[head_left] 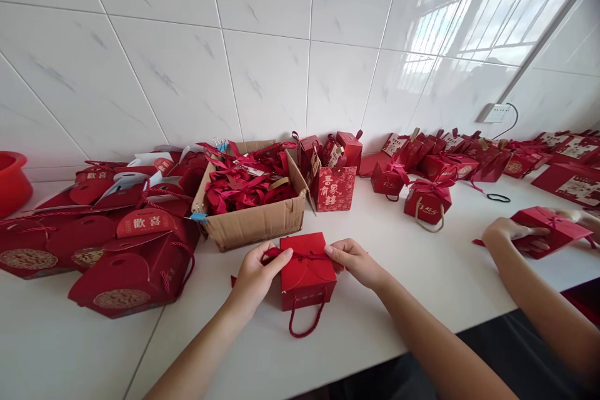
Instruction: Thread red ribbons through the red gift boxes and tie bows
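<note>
red gift box point(307, 276) sits on the bench point(398, 269), front centre, just before the cardboard box point(255, 225) of ribbons. left hand point(257, 275) grip pinches the red ribbon point(302, 256) across its lid, right hand point(355, 260) grip pinches the other end. co-worker's hand point(509, 231) far right, on another flat box point(553, 228)

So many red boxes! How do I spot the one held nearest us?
Find the cardboard box of red ribbons on the white counter. Just in front stands a red gift box between the left hand and right hand. It sits apart from the piles, rope handle dangling forward, thin red ribbon pinched by both.
</note>
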`<state>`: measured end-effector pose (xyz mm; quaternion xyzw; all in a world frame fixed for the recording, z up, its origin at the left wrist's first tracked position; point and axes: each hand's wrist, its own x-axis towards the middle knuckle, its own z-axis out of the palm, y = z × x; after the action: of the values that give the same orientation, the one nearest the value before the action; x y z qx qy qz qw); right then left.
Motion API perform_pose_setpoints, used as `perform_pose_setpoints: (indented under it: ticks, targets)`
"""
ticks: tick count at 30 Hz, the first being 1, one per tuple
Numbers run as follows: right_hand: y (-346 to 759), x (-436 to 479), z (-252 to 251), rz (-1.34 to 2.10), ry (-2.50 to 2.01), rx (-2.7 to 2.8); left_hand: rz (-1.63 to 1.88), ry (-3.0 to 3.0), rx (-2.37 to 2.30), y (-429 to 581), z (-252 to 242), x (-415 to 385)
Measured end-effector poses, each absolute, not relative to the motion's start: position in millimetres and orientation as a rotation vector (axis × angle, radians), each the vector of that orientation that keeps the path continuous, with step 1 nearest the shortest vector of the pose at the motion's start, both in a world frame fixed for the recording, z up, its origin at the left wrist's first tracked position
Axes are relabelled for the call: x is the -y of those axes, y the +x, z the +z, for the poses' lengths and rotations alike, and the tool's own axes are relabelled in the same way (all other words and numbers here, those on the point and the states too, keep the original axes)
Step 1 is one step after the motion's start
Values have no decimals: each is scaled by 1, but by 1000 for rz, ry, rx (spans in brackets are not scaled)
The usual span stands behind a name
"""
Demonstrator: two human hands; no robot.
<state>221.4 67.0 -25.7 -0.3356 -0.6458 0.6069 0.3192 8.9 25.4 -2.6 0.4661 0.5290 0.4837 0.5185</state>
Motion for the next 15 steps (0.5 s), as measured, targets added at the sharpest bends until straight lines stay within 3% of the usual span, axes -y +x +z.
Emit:
perform_pose_setpoints:
  ticks: [15]
  targets:
    - [221,-66,-22,1650,-897,1678,1206,1193,-1311,9,-5,-25]
